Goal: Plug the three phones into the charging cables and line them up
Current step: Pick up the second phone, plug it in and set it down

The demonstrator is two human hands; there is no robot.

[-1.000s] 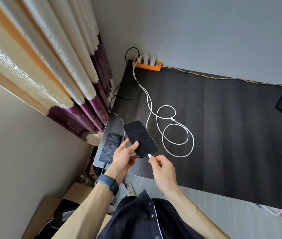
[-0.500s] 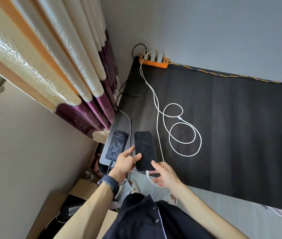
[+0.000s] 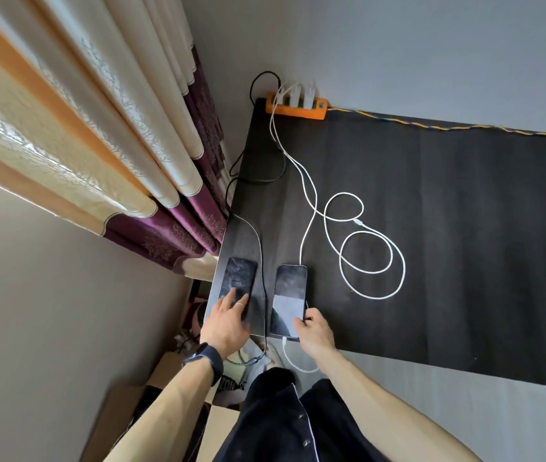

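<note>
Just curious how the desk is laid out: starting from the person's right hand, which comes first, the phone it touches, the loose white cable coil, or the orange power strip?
1. Phone, under the right hand, near desk edge.
2. White cable coil, right of that phone, mid-desk.
3. Orange power strip, far back against the wall.

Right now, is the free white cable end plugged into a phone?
No, its connector lies bare on the dark table, apart from both phones.

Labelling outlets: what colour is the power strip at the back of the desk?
Orange power strip, with white plugs in it; the head view shows it best.
</note>
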